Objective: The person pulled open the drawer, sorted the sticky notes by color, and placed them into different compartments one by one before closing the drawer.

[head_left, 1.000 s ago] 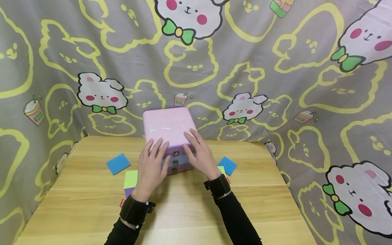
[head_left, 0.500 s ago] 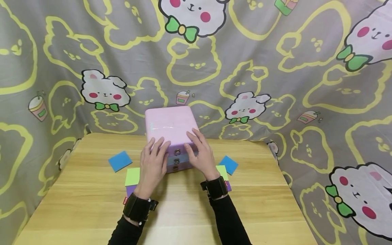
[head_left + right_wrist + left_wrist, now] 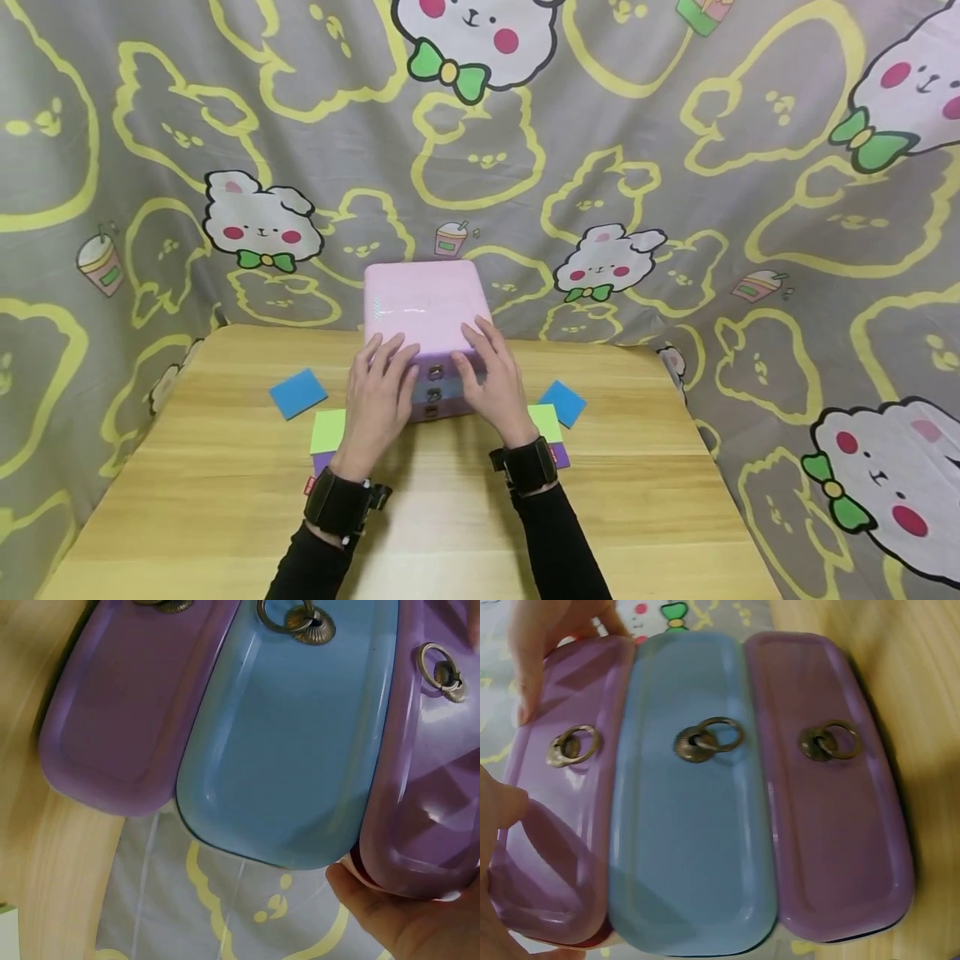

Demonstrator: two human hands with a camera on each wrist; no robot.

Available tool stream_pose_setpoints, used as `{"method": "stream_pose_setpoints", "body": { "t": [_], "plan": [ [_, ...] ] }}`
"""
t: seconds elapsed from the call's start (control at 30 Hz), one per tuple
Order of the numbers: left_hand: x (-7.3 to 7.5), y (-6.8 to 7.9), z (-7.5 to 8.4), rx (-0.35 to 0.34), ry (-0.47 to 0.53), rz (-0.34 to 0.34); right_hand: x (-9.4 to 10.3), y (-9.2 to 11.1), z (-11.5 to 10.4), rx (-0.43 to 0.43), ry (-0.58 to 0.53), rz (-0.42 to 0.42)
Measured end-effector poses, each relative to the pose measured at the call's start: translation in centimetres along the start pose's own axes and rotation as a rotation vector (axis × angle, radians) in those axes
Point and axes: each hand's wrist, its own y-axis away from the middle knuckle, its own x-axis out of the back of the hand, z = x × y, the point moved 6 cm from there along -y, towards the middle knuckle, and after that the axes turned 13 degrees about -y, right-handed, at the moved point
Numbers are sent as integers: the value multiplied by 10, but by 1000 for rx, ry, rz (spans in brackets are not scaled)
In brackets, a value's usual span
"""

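Pink box: shifted slightly right on the table, between both hands.
Left hand: fingers spread on near left corner.
Right hand: fingers spread on near right.
Drawers: 3, long left to right.

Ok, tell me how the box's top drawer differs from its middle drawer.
The top drawer is purple; the middle drawer is blue. The top drawer sits just under the pink box top, while the middle drawer lies between that drawer and the bottom drawer. Both have rounded corners and a brass-coloured ring pull.
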Motion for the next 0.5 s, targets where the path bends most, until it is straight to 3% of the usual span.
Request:
{"method": "stream_pose_setpoints", "body": {
  "t": [0.23,0.5],
  "plan": [
    [-4,-10,-4,78,133,-14,0,6,-7,-2,54,72],
    [-8,-18,-13,142,219,14,-5,8,-16,-72,99,97]
  ]
}}
